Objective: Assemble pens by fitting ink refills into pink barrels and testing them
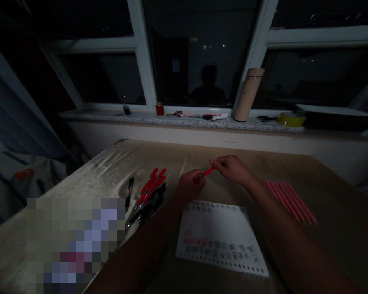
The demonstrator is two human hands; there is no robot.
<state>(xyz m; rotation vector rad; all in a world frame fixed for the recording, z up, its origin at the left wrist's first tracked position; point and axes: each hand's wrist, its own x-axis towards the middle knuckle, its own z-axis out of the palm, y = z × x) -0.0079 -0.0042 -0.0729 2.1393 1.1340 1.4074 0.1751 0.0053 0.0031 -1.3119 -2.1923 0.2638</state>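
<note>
Both hands meet over the table beyond the notebook sheet, with a red pen (pixel 209 170) stretched between them. My left hand (pixel 188 184) is closed around its lower end, where more red shows between the fingers. The upper end is pinched by my right hand (pixel 232 168), thumb against fingers. A lined sheet (pixel 217 228) with punched holes and rows of black and red writing lies just below the hands. To the left are several red pens (pixel 151 184) in a group, beside a bunch of black pens (pixel 149 209).
A single black pen (pixel 129 192) lies apart at the left. Several pink pencils (pixel 290 200) lie side by side on the right of the table (pixel 104 175). Along the windowsill stand a small red jar (pixel 160 109), a tan cylinder (pixel 248 96) and a yellow tape roll (pixel 291 119).
</note>
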